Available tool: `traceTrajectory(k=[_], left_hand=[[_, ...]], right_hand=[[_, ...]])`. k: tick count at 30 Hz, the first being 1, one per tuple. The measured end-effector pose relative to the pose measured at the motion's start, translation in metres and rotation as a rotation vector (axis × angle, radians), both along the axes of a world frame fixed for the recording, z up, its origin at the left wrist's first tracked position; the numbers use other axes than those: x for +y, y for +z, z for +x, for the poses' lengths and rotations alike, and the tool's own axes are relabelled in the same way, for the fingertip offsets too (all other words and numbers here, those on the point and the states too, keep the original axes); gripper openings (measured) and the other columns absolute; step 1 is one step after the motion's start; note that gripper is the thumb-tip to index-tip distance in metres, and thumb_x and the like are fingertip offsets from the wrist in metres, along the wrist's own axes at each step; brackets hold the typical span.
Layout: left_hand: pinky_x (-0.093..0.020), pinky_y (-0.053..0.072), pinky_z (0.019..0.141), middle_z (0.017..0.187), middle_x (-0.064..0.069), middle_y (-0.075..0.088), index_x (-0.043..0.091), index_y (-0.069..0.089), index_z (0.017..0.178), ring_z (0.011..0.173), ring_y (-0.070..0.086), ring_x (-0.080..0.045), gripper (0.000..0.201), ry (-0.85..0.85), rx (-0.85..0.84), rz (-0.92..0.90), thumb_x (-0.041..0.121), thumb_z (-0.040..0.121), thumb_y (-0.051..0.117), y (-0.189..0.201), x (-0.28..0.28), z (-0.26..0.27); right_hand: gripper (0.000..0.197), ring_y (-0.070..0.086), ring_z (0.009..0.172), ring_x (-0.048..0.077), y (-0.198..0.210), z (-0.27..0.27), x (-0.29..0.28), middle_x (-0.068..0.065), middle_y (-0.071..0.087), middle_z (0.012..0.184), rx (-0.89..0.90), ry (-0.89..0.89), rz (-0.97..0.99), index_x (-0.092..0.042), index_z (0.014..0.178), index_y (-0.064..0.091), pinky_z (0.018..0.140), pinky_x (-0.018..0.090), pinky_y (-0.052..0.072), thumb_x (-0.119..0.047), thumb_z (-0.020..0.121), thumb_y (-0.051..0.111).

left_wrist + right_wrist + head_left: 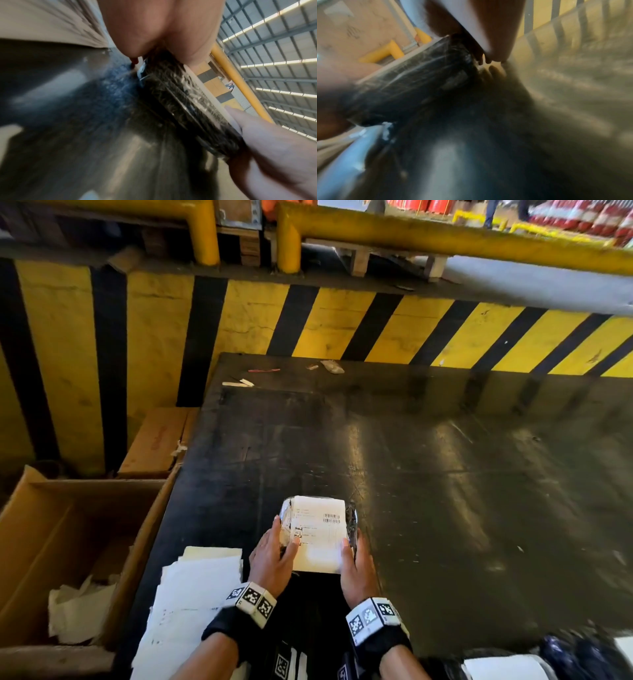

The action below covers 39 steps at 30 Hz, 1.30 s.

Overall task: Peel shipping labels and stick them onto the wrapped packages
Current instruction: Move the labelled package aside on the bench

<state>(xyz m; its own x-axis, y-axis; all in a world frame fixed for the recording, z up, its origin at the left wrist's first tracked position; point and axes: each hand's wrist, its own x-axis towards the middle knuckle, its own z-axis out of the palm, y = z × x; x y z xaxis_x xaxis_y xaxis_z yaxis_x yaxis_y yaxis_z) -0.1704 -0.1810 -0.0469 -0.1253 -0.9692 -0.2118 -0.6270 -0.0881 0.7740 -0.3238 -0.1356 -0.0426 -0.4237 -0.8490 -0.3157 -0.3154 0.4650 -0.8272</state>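
Note:
A black package wrapped in clear film [352,525] lies near the front of the dark table [445,474], with a white shipping label [318,534] covering its top. My left hand [274,556] grips its left side, thumb on the label. My right hand [356,566] grips its right side, thumb on the label's right edge. In the left wrist view the wrapped package [180,102] runs between my fingers and thumb. The right wrist view is blurred; the package [412,86] shows there in my grasp.
A stack of white label sheets [195,604] lies at the table's front left. An open cardboard box [68,542] with crumpled backing paper stands left of the table. More wrapped packages [565,652] sit at the front right. A yellow-black striped wall [342,320] rises behind.

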Motion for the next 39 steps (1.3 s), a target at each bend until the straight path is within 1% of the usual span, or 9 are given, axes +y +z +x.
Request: traceTrajectory(k=[2, 6, 10, 16, 20, 29, 33, 36, 39], left_hand=[[-0.041, 0.04, 0.106, 0.149, -0.007, 0.038, 0.027, 0.014, 0.15, 0.129, 0.045, -0.021, 0.067, 0.024, 0.123, 0.002, 0.044, 0.094, 0.047, 0.009, -0.001, 0.002], [-0.043, 0.046, 0.1, 0.143, -0.006, 0.044, 0.025, 0.022, 0.148, 0.123, 0.048, -0.018, 0.075, 0.033, 0.199, -0.199, 0.049, 0.085, 0.054, 0.045, 0.003, 0.004], [-0.041, 0.048, 0.096, 0.132, -0.008, 0.046, 0.024, 0.028, 0.146, 0.117, 0.046, -0.017, 0.087, 0.075, 0.218, -0.414, 0.066, 0.072, 0.042, 0.092, 0.016, 0.006], [-0.043, 0.054, 0.087, 0.126, -0.008, 0.049, 0.023, 0.03, 0.146, 0.112, 0.051, -0.019, 0.081, 0.037, 0.218, -0.513, 0.061, 0.076, 0.044, 0.131, 0.055, 0.004], [-0.042, 0.053, 0.088, 0.125, -0.007, 0.049, 0.023, 0.027, 0.147, 0.11, 0.05, -0.017, 0.087, -0.033, 0.239, -0.505, 0.068, 0.073, 0.036, 0.145, 0.09, -0.008], [-0.027, 0.041, 0.089, 0.116, 0.005, 0.044, 0.023, 0.024, 0.148, 0.106, 0.045, -0.009, 0.087, -0.11, 0.235, -0.487, 0.069, 0.073, 0.03, 0.145, 0.185, -0.075], [-0.023, 0.034, 0.091, 0.116, 0.007, 0.04, 0.023, 0.019, 0.148, 0.107, 0.043, -0.008, 0.082, -0.12, 0.207, -0.415, 0.064, 0.079, 0.033, 0.13, 0.241, -0.117], [-0.023, 0.033, 0.093, 0.119, 0.005, 0.041, 0.023, 0.016, 0.149, 0.109, 0.043, -0.009, 0.071, -0.086, 0.192, -0.343, 0.052, 0.09, 0.043, 0.111, 0.282, -0.14], [-0.024, 0.033, 0.092, 0.119, 0.003, 0.04, 0.022, 0.016, 0.149, 0.108, 0.042, -0.009, 0.067, -0.038, 0.163, -0.301, 0.041, 0.093, 0.048, 0.095, 0.31, -0.155]], right_hand=[[0.047, 0.054, 0.12, 0.019, 0.011, 0.0, 0.001, -0.001, 0.05, 0.139, -0.122, -0.025, -0.034, -0.04, 0.136, 0.033, 0.105, 0.047, 0.042, -0.054, 0.092, 0.035], [0.054, 0.06, 0.111, 0.015, 0.046, 0.002, 0.001, -0.002, 0.057, 0.131, -0.24, -0.087, -0.213, -0.03, 0.143, 0.032, 0.093, 0.039, 0.053, -0.037, 0.094, 0.052], [0.059, 0.063, 0.107, 0.015, 0.085, 0.009, 0.009, 0.001, 0.058, 0.13, -0.254, -0.132, -0.399, -0.032, 0.146, 0.029, 0.086, 0.037, 0.057, -0.032, 0.093, 0.056], [0.059, 0.059, 0.109, 0.007, 0.129, 0.006, 0.056, -0.001, 0.051, 0.137, -0.206, -0.079, -0.538, -0.036, 0.147, 0.021, 0.075, 0.017, 0.055, -0.03, 0.096, 0.05], [0.059, 0.059, 0.109, 0.003, 0.149, -0.009, 0.099, -0.004, 0.052, 0.135, -0.133, -0.058, -0.56, -0.041, 0.147, 0.017, 0.084, 0.019, 0.054, -0.032, 0.097, 0.047], [0.054, 0.056, 0.119, 0.01, 0.148, -0.075, 0.198, -0.002, 0.054, 0.136, -0.074, -0.168, -0.527, -0.04, 0.144, 0.028, 0.103, 0.038, 0.046, -0.029, 0.096, 0.051], [0.054, 0.054, 0.116, 0.002, 0.136, -0.122, 0.249, -0.009, 0.053, 0.135, -0.028, -0.128, -0.481, -0.037, 0.145, 0.03, 0.103, 0.025, 0.041, -0.025, 0.096, 0.051], [0.055, 0.048, 0.121, 0.002, 0.127, -0.149, 0.282, -0.013, 0.047, 0.135, -0.005, -0.068, -0.413, -0.032, 0.146, 0.028, 0.104, 0.023, 0.036, -0.028, 0.096, 0.051], [0.057, 0.048, 0.112, 0.001, 0.115, -0.163, 0.304, -0.016, 0.045, 0.13, 0.024, -0.004, -0.339, -0.031, 0.148, 0.025, 0.094, 0.018, 0.035, -0.03, 0.096, 0.049]])
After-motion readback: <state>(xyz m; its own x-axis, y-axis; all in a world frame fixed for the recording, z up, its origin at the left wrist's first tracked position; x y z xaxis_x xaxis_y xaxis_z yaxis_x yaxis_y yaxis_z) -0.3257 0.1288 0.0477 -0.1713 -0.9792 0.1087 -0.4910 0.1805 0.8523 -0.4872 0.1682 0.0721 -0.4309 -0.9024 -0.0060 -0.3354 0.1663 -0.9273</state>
